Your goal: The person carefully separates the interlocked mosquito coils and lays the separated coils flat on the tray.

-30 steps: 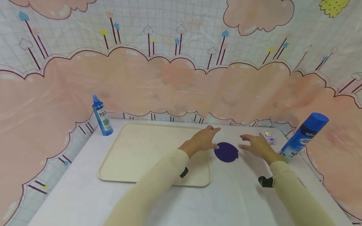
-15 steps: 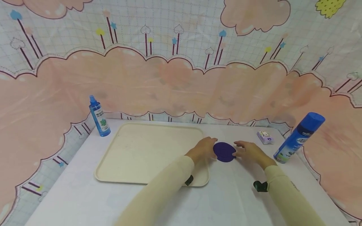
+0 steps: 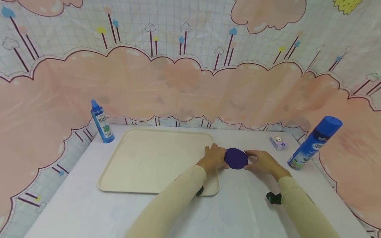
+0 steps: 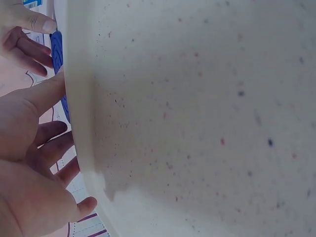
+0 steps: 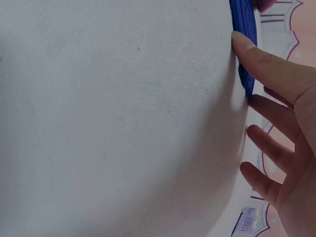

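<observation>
A flat, round, dark purple disc (image 3: 236,158) with ringed ridges lies on the white table, just right of the cream tray. My left hand (image 3: 215,157) holds its left edge, reaching over the tray's right rim. On the opposite edge, the thumb and index finger of my right hand (image 3: 263,162) grip the rim. From the left wrist, the disc (image 4: 57,52) shows side-on between both hands, partly behind the tray rim. The right wrist view has my right hand (image 5: 286,118) with its thumb and index finger at the blue-looking disc (image 5: 245,29), the other fingers spread.
The cream speckled tray (image 3: 143,158) covers the table's left middle. Behind its left corner stands a blue spray bottle (image 3: 102,122). A small purple-white box (image 3: 278,143) sits at the back right, beside a tall blue aerosol can (image 3: 314,143). A patterned cloth (image 3: 178,89) hangs behind.
Both hands have come down and closed in from either side of the purple disc, from apart to gripping its edges. The disc stays in about the same place.
</observation>
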A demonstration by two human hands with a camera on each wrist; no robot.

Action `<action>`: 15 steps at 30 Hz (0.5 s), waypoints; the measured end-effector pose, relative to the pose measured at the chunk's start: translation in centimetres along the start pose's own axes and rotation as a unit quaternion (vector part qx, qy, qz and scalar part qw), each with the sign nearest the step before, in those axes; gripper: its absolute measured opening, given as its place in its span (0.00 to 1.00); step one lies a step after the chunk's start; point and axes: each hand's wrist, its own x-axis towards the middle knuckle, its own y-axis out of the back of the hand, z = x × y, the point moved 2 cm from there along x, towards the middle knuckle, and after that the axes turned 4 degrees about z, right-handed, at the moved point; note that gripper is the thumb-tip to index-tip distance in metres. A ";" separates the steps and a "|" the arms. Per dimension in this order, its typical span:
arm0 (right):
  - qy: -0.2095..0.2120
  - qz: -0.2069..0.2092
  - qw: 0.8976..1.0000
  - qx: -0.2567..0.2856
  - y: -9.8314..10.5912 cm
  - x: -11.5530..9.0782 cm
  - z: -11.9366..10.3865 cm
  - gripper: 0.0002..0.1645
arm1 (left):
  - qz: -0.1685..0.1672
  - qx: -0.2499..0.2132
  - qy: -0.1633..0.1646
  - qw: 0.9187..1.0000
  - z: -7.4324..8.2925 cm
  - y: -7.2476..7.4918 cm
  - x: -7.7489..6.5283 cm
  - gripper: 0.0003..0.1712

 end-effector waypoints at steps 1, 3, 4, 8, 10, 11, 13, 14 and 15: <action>0.002 0.001 1.000 0.000 0.0 0.0 0.0 0.43 | 0.000 0.001 0.001 1.000 0.0 0.0 0.1 0.31; 0.005 0.005 1.000 0.002 -0.1 0.1 0.1 0.42 | 0.000 0.008 -0.001 1.000 0.0 -0.1 0.1 0.31; 0.006 0.008 1.000 0.004 -0.2 0.2 0.0 0.42 | 0.001 0.009 -0.002 1.000 0.0 -0.1 0.1 0.32; 0.010 0.016 1.000 0.023 -0.3 0.4 -0.2 0.44 | 0.001 0.010 -0.003 1.000 -0.2 -0.2 0.1 0.34; 0.007 0.016 0.999 0.034 -0.4 0.4 -0.3 0.46 | 0.000 0.011 -0.005 1.000 -0.3 -0.2 0.0 0.36; 0.004 0.015 0.999 0.038 -0.4 0.4 -0.4 0.47 | 0.000 0.012 -0.007 1.000 -0.3 -0.2 -0.1 0.36; -0.002 0.011 0.999 0.042 -0.3 0.4 -0.4 0.48 | 0.001 0.012 -0.012 1.000 -0.3 -0.2 -0.1 0.37; -0.008 0.007 0.999 0.051 -0.2 0.3 -0.4 0.49 | 0.000 0.013 -0.014 1.000 -0.3 -0.2 -0.2 0.37; -0.012 0.001 0.998 0.061 -0.1 0.3 -0.4 0.50 | 0.000 0.014 -0.016 1.000 -0.3 -0.2 -0.2 0.37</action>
